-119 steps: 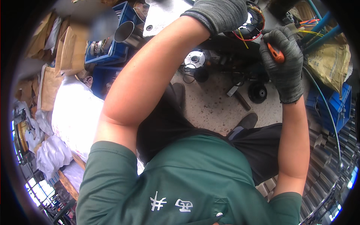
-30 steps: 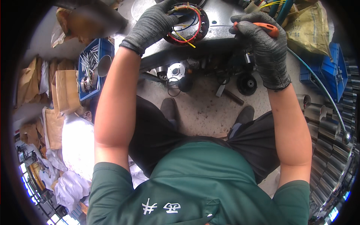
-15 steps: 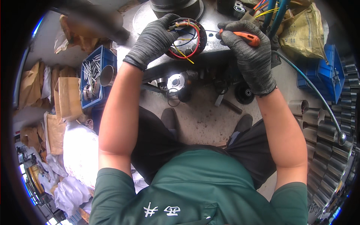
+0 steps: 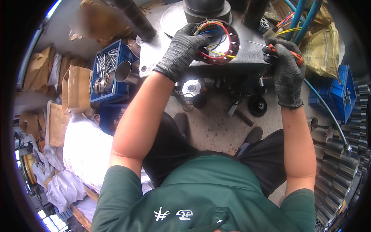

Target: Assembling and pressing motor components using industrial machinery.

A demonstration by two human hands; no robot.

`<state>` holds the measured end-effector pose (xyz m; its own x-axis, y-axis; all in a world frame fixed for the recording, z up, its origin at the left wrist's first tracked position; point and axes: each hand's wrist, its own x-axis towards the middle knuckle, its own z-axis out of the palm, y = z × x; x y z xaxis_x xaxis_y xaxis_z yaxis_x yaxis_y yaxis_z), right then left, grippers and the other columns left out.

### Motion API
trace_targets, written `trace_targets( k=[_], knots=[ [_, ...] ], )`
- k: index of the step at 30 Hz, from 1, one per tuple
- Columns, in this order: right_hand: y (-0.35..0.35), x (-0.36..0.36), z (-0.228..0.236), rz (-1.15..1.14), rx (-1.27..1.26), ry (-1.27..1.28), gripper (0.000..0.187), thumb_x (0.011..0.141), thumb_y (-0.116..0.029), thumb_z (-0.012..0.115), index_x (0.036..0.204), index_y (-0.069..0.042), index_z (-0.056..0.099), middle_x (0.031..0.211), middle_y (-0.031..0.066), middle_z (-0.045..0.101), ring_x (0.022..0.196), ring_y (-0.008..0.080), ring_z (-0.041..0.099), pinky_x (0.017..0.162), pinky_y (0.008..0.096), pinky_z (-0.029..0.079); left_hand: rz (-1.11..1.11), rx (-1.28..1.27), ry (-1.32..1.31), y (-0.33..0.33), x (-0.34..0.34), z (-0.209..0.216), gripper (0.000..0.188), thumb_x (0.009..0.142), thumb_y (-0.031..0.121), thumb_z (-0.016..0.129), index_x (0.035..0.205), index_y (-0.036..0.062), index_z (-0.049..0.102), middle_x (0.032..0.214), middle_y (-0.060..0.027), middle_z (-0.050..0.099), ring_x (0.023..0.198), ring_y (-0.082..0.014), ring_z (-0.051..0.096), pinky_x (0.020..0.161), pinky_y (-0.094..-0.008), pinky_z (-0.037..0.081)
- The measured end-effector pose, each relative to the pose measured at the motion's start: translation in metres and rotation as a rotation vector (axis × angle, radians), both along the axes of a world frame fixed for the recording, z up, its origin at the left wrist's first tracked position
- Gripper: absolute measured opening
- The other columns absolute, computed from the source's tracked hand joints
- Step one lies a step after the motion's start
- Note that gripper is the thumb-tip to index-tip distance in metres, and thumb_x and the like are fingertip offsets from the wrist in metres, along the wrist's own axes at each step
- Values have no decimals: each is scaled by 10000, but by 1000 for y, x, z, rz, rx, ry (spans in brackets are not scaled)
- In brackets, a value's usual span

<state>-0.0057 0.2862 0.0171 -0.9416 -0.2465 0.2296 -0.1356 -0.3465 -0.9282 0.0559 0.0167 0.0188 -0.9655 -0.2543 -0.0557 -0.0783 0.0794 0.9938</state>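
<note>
My left hand (image 4: 181, 50), in a grey knit glove, grips the near-left rim of a motor stator (image 4: 234, 38), a dark ring with red, blue, yellow and white wires. The ring is tilted above the metal work surface, its opening facing me. My right hand (image 4: 289, 77), gloved too, is closed around the orange and black handle of a screwdriver (image 4: 296, 57). The thin shaft points left, its tip a little apart from the ring's right side. Fingers behind the stator are hidden.
Behind the stator stands a dark cylindrical press part (image 4: 205, 9) on the metal table (image 4: 154, 58). Bearings (image 4: 264, 25) and blue posts (image 4: 305, 23) rise at right. A blue bin (image 4: 127, 91) of metal rods sits left; stacked metal cylinders (image 4: 336, 166) line the right.
The view has shifted, so the surroundings sit lower and further right. My right hand has drawn the screwdriver slightly rightward, opening a gap between its tip and the stator. Both grips hold.
</note>
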Motion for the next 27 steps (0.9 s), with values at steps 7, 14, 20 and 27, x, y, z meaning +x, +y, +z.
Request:
trace_targets(
  k=[7, 14, 20, 27],
  knots=[
    [-7, 31, 20, -9, -91, 127, 187, 963, -11, 625, 1149, 1, 638, 1137, 167, 707, 983, 251, 728, 873, 362, 618, 83, 215, 102, 9, 9, -1, 401, 888, 115, 709, 1259, 10, 599, 1065, -109, 703, 895, -212, 725, 781, -362, 621],
    [-16, 50, 6, 89, 78, 357, 137, 924, 38, 680, 1054, 0, 659, 1149, 156, 699, 955, 201, 710, 862, 324, 592, 144, 341, 85, 2, 8, -12, 475, 866, 80, 722, 1296, -20, 548, 1089, -148, 682, 861, -240, 716, 765, -355, 616],
    [-35, 52, -8, 117, 247, 488, 157, 893, 66, 706, 1022, -7, 655, 1100, 125, 710, 978, 160, 686, 878, 296, 558, 231, 161, -29, 1, -1, -16, 533, 860, 89, 756, 1312, -56, 513, 1127, -179, 671, 941, -244, 718, 812, -342, 614],
    [-56, 43, -31, 121, 229, 516, 170, 873, 3, 762, 1009, -24, 664, 1027, 73, 726, 927, 121, 685, 833, 269, 565, 232, -245, 158, -1, -16, -62, 513, 834, 145, 761, 1272, -24, 554, 1074, -234, 707, 977, -317, 734, 848, -414, 606]
  ],
)
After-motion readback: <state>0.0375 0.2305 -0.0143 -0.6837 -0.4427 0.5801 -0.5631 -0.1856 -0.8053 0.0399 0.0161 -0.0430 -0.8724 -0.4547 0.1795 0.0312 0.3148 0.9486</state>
